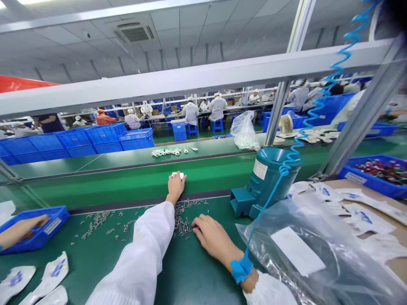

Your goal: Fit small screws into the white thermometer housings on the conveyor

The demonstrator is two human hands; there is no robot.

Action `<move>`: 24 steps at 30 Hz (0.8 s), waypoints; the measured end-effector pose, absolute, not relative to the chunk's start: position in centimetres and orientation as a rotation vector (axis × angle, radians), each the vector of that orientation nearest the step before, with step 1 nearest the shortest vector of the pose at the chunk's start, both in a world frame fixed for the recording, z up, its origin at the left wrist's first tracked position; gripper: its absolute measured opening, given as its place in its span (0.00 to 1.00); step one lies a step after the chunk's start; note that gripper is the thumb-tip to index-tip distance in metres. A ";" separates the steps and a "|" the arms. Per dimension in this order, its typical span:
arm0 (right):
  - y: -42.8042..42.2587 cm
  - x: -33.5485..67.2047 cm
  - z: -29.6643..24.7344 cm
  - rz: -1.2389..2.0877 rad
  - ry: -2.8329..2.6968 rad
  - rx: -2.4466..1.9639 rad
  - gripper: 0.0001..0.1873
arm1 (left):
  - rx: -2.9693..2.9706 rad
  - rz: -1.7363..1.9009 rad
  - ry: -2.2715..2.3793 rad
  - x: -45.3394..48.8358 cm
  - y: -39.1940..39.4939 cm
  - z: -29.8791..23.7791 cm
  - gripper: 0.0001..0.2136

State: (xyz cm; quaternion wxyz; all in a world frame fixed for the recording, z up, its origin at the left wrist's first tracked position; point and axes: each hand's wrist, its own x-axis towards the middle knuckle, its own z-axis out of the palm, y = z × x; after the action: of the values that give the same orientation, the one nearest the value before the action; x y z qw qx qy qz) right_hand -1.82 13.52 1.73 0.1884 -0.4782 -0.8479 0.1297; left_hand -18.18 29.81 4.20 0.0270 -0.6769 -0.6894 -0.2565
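Observation:
My left hand [175,186], in a white sleeve, reaches forward onto the green conveyor belt [127,180] and rests its fingers on a small white part [178,174]. My right hand [212,237] lies on the dark green bench [190,271] with its fingers curled at the edge of a scatter of small metal screws [182,218]. A blue wrist strap [241,269] with a coiled blue cord [313,112] sits on the right wrist.
A teal machine [265,180] stands right of the screws. A clear plastic bag [318,254] and white printed pieces [349,207] lie at right. Another person's hand [19,231] reaches into a blue bin [41,226] at left. Workers sit at far benches.

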 end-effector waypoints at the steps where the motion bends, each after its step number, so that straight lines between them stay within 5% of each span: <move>1: 13.5 -1.9 1.7 0.367 -2.363 -1.344 0.07 | -2.114 -0.769 -2.133 -18.0 30.1 4.2 0.16; 7: 13.4 -2.2 1.2 0.390 -2.328 -1.293 0.07 | -2.307 -0.607 -2.051 -19.1 27.4 7.5 0.20; 12: 13.6 -1.7 0.2 0.459 -2.311 -1.296 0.08 | -2.326 -0.565 -2.018 -24.6 13.2 10.1 0.23; 18: 13.9 -0.7 -0.1 0.496 -2.422 -1.205 0.06 | -1.744 -0.656 -2.210 -33.8 -4.9 3.4 0.24; 24: 14.4 -0.6 0.1 0.579 -2.335 -1.212 0.05 | -1.650 -0.635 -2.315 -36.5 -8.9 -0.8 0.27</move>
State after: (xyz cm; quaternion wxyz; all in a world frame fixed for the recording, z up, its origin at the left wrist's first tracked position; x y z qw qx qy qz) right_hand -0.60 14.35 0.11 0.2218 -0.4387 -0.8452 0.2095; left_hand -36.53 -8.87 -0.76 0.1140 -0.5628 -0.7895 -0.2166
